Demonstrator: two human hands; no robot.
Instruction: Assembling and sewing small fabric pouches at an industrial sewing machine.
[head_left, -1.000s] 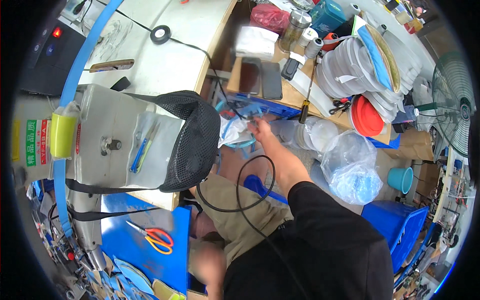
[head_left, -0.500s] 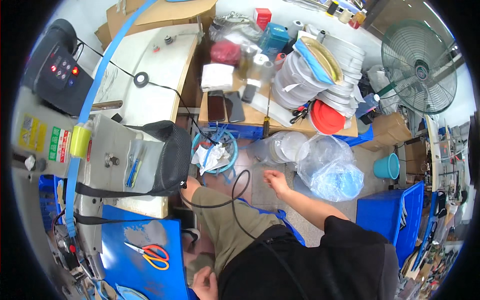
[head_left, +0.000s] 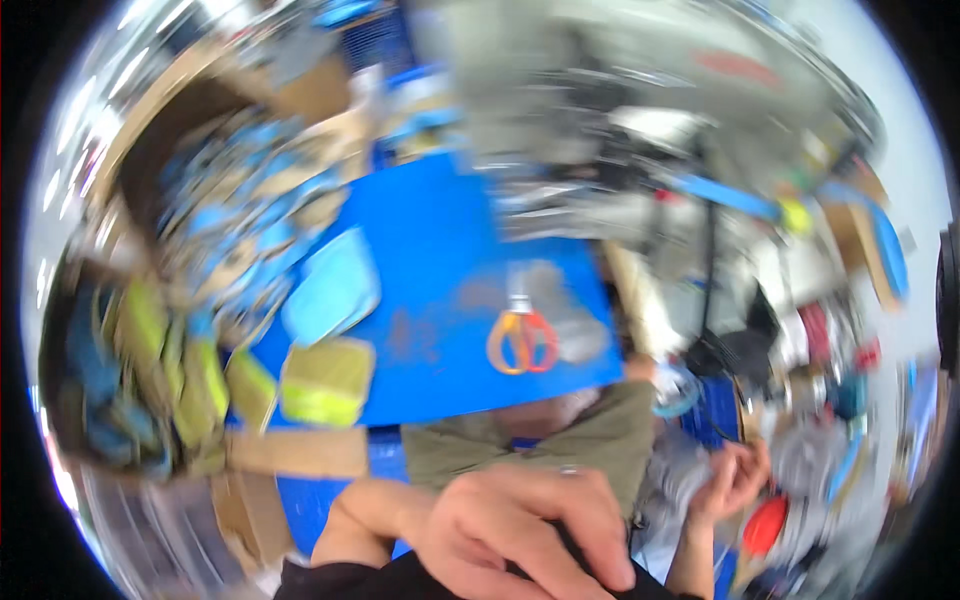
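Note:
My left hand (head_left: 520, 530) is close in front of my dark shirt, large and blurred. Its fingers bend downward with a gap between them, and no held thing shows; the fingertips are partly out of view. Out to the right, my right hand (head_left: 730, 480) is raised with loosely bent fingers apart and nothing visible in it. Scissors (head_left: 524, 342) with orange and red handles lie on the blue work surface (head_left: 430, 240), beyond both hands. To their left are a light blue fabric piece (head_left: 335, 285) and an olive-yellow one (head_left: 328, 380).
At the left, one box (head_left: 140, 190) holds many blue and tan pieces, and another holds yellow-green ones. A grey machine (head_left: 560, 110) stands beyond the work surface. A red round item (head_left: 765, 525) and plastic-wrapped rolls are at the lower right. Much is smeared by motion.
The view has swung left, bringing the blue work surface and boxes of pieces to the middle and left. My left hand has risen from beside my leg to before my chest.

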